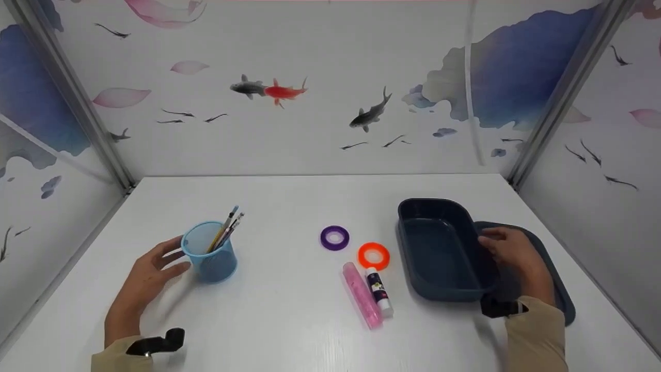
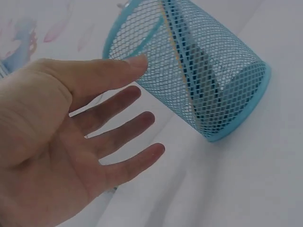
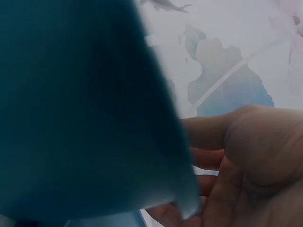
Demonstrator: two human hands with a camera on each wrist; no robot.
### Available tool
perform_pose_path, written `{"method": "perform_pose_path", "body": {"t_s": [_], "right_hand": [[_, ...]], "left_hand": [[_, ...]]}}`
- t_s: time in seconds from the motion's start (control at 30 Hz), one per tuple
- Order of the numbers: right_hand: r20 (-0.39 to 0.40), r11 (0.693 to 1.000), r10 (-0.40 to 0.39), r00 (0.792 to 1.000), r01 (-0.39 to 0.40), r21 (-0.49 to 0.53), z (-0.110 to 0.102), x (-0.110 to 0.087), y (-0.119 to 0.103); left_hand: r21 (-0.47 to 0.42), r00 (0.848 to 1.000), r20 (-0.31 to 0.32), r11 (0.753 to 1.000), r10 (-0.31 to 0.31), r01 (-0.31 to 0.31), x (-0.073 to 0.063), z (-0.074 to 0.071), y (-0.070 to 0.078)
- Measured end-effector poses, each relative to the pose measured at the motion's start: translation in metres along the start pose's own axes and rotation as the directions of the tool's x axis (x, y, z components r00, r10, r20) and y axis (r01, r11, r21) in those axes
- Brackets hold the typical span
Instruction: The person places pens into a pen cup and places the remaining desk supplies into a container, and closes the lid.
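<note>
On my feed, the open left grip (image 1: pixel 150 274), fingers spread, has the upright mesh cup (image 1: pixel 219 267) at two o'clock. The navy bin (image 1: pixel 439 248), long axis roughly twelve to six, lies at nine o'clock from my right grip (image 1: pixel 516 253); whether that pinches it, I can't tell.

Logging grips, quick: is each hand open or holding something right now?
Left hand: open, beside the cup.
Right hand: at the bin; fingertips partly hidden, so grip can't be told.
</note>
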State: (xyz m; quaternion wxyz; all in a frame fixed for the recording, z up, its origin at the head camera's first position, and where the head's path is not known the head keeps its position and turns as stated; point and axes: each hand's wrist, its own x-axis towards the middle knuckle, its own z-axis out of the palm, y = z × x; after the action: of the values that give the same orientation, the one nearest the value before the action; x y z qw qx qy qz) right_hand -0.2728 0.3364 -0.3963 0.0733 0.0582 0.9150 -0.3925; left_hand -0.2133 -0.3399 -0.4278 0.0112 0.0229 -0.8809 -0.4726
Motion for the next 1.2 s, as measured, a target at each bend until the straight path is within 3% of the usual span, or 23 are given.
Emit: {"method": "perform_pose_path", "body": {"t_s": [0.2,0.33,0.47,0.6,0.73,0.93,1.1,1.2], "right_hand": [[0.001,0.999,0.033,0.999,-0.033,-0.002,0.002,0.002,0.002],[0.014,0.998,0.054,0.998,-0.054,0.011,0.0,0.002,0.005],[0.022,0.996,0.076,0.997,-0.077,0.046,-0.001,0.003,0.007],[0.022,0.993,0.091,0.996,-0.092,0.068,-0.001,0.004,0.007],[0.025,0.991,0.109,0.994,-0.111,0.081,-0.002,0.004,0.008],[0.045,0.99,0.11,0.993,-0.113,0.083,-0.005,0.003,0.011],[0.056,0.987,0.123,0.991,-0.128,0.099,-0.005,0.003,0.011],[0.06,0.984,0.134,0.989,-0.139,0.106,-0.005,0.003,0.01]], "left_hand": [[-0.104,0.988,-0.157,0.994,0.001,-0.018,-0.006,-0.007,0.018],[-0.19,0.969,-0.248,0.981,-0.009,-0.039,-0.008,-0.005,0.043],[-0.228,0.957,-0.287,0.966,0.05,-0.119,-0.014,0.006,0.073],[-0.251,0.955,-0.267,0.947,0.132,-0.201,-0.02,0.018,0.105],[-0.293,0.962,-0.217,0.929,0.164,-0.224,-0.024,0.029,0.125],[-0.357,0.974,-0.192,0.916,0.121,-0.184,-0.027,0.043,0.142],[-0.458,0.984,-0.149,0.875,0.099,-0.157,-0.027,0.056,0.15],[-0.485,0.991,-0.113,0.866,0.076,-0.122,-0.024,0.068,0.15]]}}
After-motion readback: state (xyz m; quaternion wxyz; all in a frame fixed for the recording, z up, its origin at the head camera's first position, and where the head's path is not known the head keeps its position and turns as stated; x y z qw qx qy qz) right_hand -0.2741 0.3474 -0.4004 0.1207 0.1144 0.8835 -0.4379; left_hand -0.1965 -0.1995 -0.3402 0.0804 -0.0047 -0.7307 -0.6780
